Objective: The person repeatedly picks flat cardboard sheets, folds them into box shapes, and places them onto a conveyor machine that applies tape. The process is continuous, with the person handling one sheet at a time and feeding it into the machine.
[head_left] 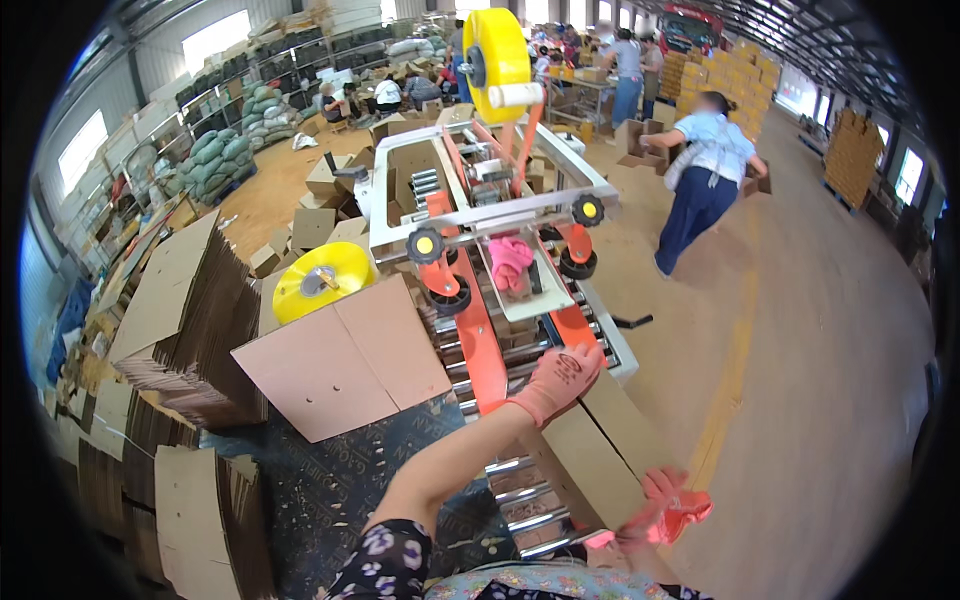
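Observation:
A brown cardboard box (585, 455) lies on the metal rollers (525, 497) of a carton-sealing machine (500, 215), its top flaps folded down to a dark centre seam. My left hand (565, 382), in a pink glove, reaches across to the box's far end by the orange guide rails (482, 355). Its fingers are bent over the edge there. At the near right end is my right hand (655, 505), also pink-gloved, against the box; motion blur smears its fingers. On the machine's front plate sits a bright pink cloth (511, 262).
Yellow tape (505, 60) rises on a reel above the machine; another yellow tape roll (322, 283) lies beside an opened carton (345, 360). Flat cardboard stacks (185, 320) stand left. A person in light blue (705, 160) walks at the right, carrying boxes. Sacks (215, 160) pile up behind.

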`<state>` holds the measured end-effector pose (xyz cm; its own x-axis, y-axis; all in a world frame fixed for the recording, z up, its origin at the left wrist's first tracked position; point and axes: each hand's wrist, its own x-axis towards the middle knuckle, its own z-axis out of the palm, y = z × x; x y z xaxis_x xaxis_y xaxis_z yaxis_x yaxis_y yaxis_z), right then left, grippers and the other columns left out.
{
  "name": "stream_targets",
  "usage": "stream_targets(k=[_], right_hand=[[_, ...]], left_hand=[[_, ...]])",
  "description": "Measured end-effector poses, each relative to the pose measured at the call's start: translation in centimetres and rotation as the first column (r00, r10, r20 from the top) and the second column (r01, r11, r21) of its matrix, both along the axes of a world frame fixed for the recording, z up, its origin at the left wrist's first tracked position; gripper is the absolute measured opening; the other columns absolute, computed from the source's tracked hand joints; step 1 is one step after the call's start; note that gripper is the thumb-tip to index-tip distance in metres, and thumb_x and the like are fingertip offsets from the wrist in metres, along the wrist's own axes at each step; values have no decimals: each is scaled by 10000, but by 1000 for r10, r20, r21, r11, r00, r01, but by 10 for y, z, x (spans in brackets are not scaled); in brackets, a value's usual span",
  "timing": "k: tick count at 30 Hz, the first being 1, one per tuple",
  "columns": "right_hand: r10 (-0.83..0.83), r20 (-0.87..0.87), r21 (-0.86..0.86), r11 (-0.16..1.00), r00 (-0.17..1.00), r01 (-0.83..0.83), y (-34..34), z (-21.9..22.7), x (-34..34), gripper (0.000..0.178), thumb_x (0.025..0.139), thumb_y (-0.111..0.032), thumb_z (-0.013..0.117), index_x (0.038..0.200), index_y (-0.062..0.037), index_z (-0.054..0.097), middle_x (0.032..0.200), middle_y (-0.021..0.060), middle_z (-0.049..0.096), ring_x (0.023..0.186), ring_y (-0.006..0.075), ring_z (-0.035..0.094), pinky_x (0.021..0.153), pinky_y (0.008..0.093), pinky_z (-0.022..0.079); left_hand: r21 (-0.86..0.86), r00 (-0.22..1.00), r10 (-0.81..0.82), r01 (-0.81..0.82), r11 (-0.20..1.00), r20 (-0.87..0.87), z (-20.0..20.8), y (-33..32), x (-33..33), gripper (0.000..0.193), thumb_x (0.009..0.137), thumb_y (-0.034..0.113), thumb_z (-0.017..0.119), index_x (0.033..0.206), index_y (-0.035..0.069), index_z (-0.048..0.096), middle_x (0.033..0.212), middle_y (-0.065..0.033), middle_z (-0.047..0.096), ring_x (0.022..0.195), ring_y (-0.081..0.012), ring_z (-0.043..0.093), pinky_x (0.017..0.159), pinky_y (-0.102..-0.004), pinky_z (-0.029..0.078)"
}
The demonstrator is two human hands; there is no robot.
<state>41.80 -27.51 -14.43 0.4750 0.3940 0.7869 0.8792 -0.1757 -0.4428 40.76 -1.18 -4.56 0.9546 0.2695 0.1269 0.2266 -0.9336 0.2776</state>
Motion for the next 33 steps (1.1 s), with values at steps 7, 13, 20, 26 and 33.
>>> stream_targets(k=[7, 13, 20, 26, 33], right_hand=[[30, 56, 144, 989, 998, -38, 174, -18, 19, 298, 951, -185, 444, 1190, -46, 553, 1280, 126, 530, 1273, 346, 430, 1152, 567, 138], [420, -210, 162, 906, 883, -392, 186, 11, -16, 276, 925, -61, 515, 1197, -30, 553, 1236, 144, 524, 1183, 292, 484, 1040, 405, 355], [831, -219, 59, 534, 511, -843, 172, 49, -130, 290, 791, -19, 659, 1078, -57, 635, 1102, 133, 633, 1031, 310, 608, 923, 395, 478], [731, 220, -183, 681, 646, -709, 175, 161, -164, 394, 799, -220, 686, 1165, -89, 623, 1213, 113, 580, 1130, 306, 540, 1018, 497, 357], [794, 369, -446, 607, 483, -658, 176, 124, -184, 566, 816, -487, 631, 1268, -152, 568, 1338, 47, 525, 1225, 266, 481, 1051, 552, 294]], left_hand=[[365, 760, -272, 49, 930, 591, -14, 35, -70, 332, 801, 162, 611, 1109, 41, 581, 1117, -162, 575, 1080, -340, 555, 954, -483, 438], [563, 623, 559, -768, 304, 548, 11, 213, -302, 646, 785, 426, 684, 1250, 11, 514, 1201, -190, 533, 1161, -359, 476, 1054, -544, 298], [270, 770, 618, -636, 723, 158, 25, 165, -379, 315, 753, 334, 714, 924, 88, 617, 923, -80, 626, 925, -290, 593, 811, -435, 489], [364, 873, 444, -487, 794, 200, 79, 21, -379, 196, 753, 259, 709, 799, 112, 587, 775, -57, 587, 780, -262, 595, 654, -391, 498], [154, 893, 428, -447, 881, 143, 60, -57, -397, 412, 809, 385, 679, 1054, 59, 618, 1033, -122, 633, 1004, -303, 605, 854, -402, 492]])
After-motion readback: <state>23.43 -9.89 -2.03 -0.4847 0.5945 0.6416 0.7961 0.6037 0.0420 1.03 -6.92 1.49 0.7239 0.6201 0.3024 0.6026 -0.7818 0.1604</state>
